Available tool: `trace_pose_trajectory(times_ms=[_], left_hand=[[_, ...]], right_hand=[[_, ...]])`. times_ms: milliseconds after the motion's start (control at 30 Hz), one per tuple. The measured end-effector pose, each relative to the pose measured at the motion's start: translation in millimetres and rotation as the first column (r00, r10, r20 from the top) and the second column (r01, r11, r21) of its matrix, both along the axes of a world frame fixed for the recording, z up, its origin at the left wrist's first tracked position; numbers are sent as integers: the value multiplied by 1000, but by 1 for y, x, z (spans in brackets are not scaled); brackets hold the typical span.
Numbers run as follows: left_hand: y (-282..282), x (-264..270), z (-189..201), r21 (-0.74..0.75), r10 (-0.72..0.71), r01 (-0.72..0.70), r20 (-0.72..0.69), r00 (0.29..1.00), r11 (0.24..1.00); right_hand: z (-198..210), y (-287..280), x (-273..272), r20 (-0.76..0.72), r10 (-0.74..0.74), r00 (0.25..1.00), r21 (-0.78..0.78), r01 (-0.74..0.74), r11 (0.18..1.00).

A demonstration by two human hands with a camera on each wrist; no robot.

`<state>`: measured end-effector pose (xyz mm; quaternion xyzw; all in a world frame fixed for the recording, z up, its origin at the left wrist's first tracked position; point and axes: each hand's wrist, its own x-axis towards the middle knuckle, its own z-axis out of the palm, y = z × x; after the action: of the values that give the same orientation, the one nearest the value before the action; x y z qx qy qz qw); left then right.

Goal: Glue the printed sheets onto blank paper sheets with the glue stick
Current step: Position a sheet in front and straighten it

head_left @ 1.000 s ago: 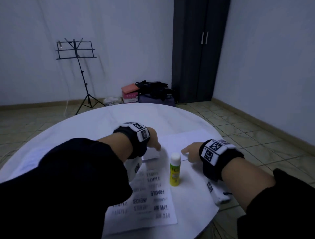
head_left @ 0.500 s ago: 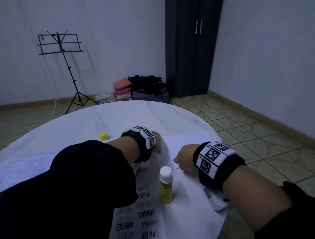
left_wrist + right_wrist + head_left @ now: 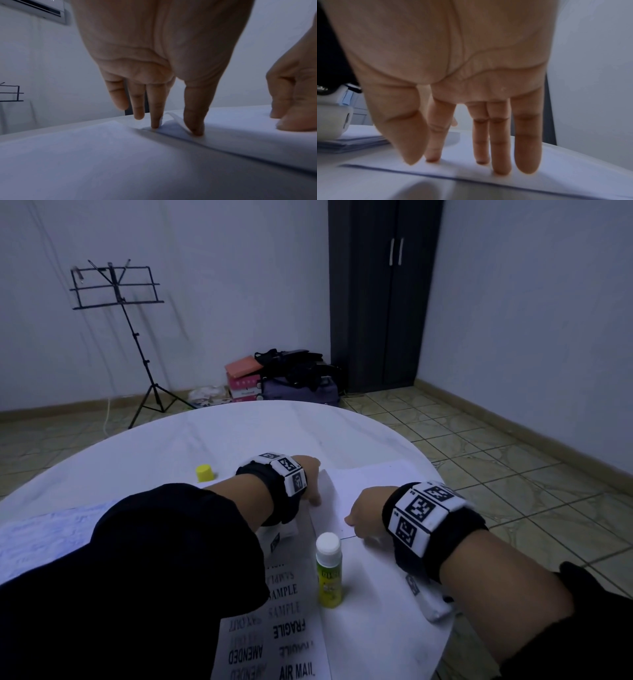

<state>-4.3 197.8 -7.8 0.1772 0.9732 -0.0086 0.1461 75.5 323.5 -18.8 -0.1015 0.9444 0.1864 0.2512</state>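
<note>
Left hand [image 3: 164, 65] and right hand [image 3: 453, 67] are pressing straight fingers on the paper [image 3: 363, 487], pinning it flat, holding nothing. Glue stick [image 3: 329, 570] is standing nearby, cap [image 3: 204, 473] off, likely for quick reach.

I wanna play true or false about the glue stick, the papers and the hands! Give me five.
1. The glue stick is standing up. True.
2. Its yellow cap is on it. False: the cap sits apart on the table.
3. The right hand holds the glue stick. False: its fingers press on blank paper.
4. The left hand touches paper. True.
5. The printed sheet says FRAGILE. True.
</note>
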Motion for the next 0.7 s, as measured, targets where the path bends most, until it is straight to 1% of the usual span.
trace_pose_trajectory(times_ms=[67,133,167,200,267,300,333,367,400,433,467,533,600,633,700], left_hand=[[2,5,2,60,2,0,-38,999,998],[2,10,4,156,49,-50,6,999,987],[2,10,5,228,94,-104,52,994,968],[1,11,6,330,149,-182,124,981,926],[-2,12,6,528,231,-365,303,924,767],[-3,13,7,587,241,-425,368,898,689],[-4,15,7,619,243,-463,409,880,634],[-5,15,7,637,235,-485,440,867,599],[-6,15,7,643,222,-499,464,857,581],[-7,14,7,637,201,-502,486,850,585],[-7,14,6,622,167,-490,504,847,611],[-9,14,4,572,82,-444,547,833,690],[-10,16,4,523,17,-377,568,823,765],[-11,16,4,513,2,-355,567,824,781],[-11,16,4,529,-13,-356,572,820,770]], right_hand=[[1,-1,0,-1,-37,999,2,37,999],[5,-2,1,12,-12,1000,4,12,1000],[7,-4,1,14,-13,1000,13,13,1000],[7,-5,-1,8,-8,1000,8,8,1000],[7,-4,-1,3,-31,1000,-1,31,1000],[7,-5,-1,10,-58,998,-8,58,998],[5,-4,-2,5,-56,998,-26,56,998],[8,-4,1,-2,-81,997,-54,80,995],[9,-4,1,-21,-91,996,-80,89,993],[12,-4,3,-32,-100,994,-107,96,990],[15,-5,5,-34,-105,994,-134,100,986],[20,-6,9,-38,-122,992,-186,113,976],[24,-6,12,-22,-124,992,-191,117,974],[26,-7,14,-24,-120,992,-182,114,977],[27,-6,16,-25,-130,991,-207,122,971]])
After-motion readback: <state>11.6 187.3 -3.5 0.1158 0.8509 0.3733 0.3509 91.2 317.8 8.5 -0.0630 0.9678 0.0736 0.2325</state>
